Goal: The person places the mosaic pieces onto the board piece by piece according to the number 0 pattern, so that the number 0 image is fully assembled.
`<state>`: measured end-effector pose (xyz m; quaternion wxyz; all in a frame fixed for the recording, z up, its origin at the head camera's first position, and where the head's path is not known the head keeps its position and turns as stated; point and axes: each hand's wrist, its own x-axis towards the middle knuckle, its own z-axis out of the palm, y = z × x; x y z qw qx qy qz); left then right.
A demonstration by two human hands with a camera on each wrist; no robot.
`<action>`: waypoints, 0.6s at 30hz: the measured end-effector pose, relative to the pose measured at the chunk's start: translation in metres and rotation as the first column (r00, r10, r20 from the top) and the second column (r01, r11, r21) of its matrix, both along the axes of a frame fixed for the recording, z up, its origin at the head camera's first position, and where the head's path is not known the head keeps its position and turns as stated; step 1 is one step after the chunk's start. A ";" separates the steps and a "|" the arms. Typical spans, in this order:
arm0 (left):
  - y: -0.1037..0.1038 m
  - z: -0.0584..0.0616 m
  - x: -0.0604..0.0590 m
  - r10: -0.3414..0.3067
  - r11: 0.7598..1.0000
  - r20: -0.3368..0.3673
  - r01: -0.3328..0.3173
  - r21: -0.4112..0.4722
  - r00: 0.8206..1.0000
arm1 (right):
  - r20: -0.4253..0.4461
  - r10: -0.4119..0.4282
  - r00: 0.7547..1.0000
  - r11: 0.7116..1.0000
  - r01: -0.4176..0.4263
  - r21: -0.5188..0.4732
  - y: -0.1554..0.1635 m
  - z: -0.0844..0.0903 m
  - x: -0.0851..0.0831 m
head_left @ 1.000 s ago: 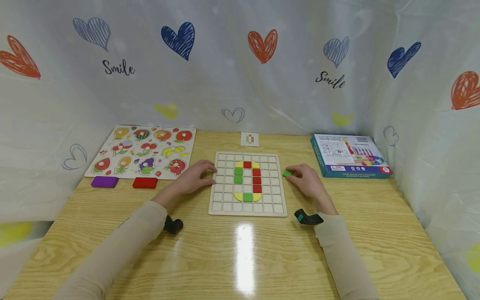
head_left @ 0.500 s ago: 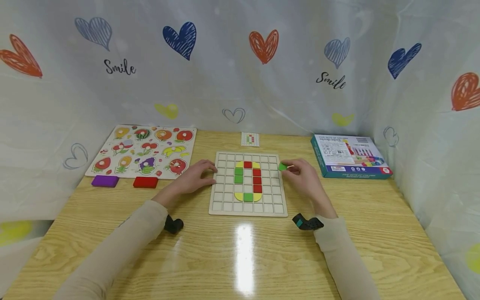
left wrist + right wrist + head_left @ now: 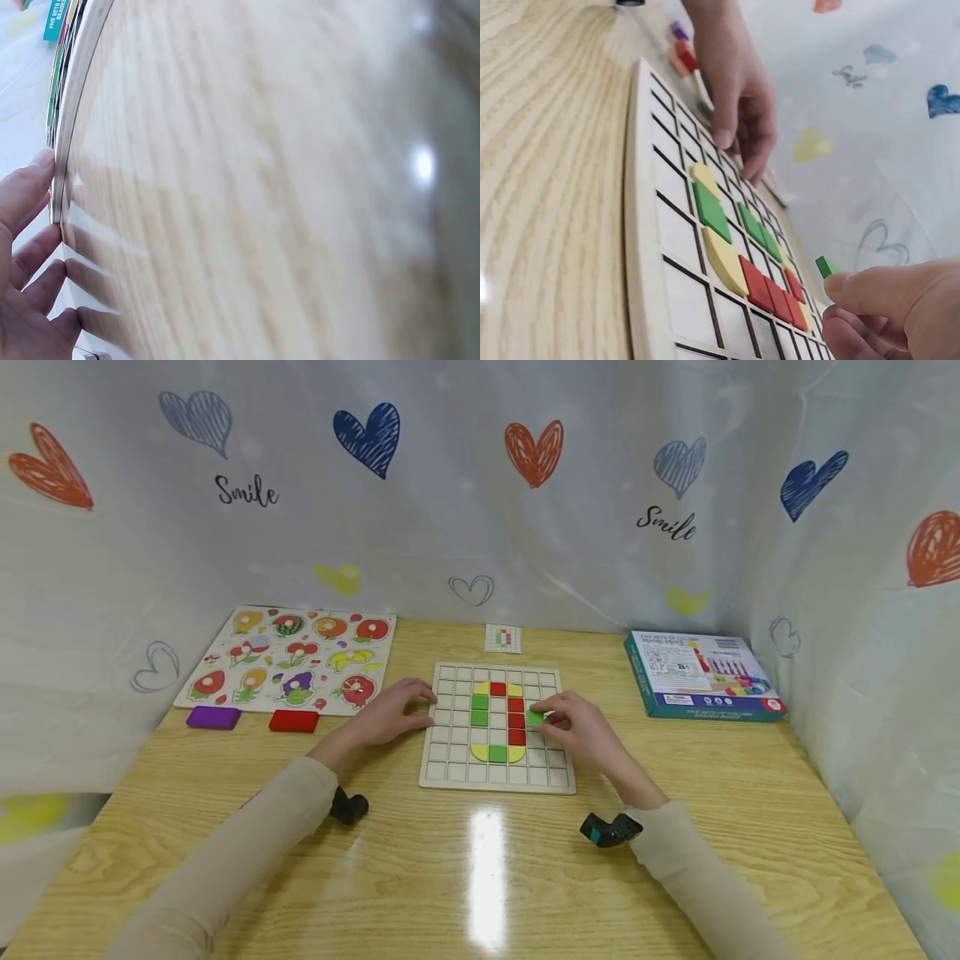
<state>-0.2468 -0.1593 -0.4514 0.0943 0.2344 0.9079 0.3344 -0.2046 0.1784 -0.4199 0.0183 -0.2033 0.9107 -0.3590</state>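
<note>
A wooden grid board [image 3: 450,762] lies in the middle of the table, holding a ring-like figure of red tiles [image 3: 514,720], green tiles [image 3: 478,710] and yellow curved tiles [image 3: 480,752]. My left hand [image 3: 397,710] rests with relaxed fingers against the board's left edge; in the left wrist view its fingers [image 3: 30,225] touch the rim [image 3: 71,135]. My right hand [image 3: 573,727] pinches a small green tile [image 3: 535,717] just above the board's right side, beside the red column. In the right wrist view the green tile [image 3: 826,266] sticks out above my fingertips [image 3: 870,289], over the board [image 3: 646,187].
A fruit peg puzzle [image 3: 288,656] lies at the back left, with a purple block [image 3: 213,717] and a red block [image 3: 293,721] in front of it. A small pattern card [image 3: 502,638] sits behind the board. A teal box [image 3: 697,675] lies at the right. Heart-printed curtains surround the table.
My right hand lifted the green tile from the table right of the board and carried it left, over the board beside the red column. The left hand stayed put.
</note>
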 end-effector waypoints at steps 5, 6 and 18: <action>0.001 0.001 0.000 -0.012 1.000 -0.015 0.012 0.004 1.000 | 0.044 0.063 0.997 0.998 -0.063 -0.006 -0.010 0.001 0.005; 0.001 0.002 0.000 -0.012 1.000 -0.014 0.012 0.006 1.000 | 0.051 0.069 0.996 0.998 -0.069 -0.009 -0.011 0.001 0.005; 0.002 0.004 0.001 -0.011 1.000 0.002 0.011 0.016 1.000 | 0.000 0.168 0.986 0.984 -0.168 0.053 -0.038 -0.001 0.001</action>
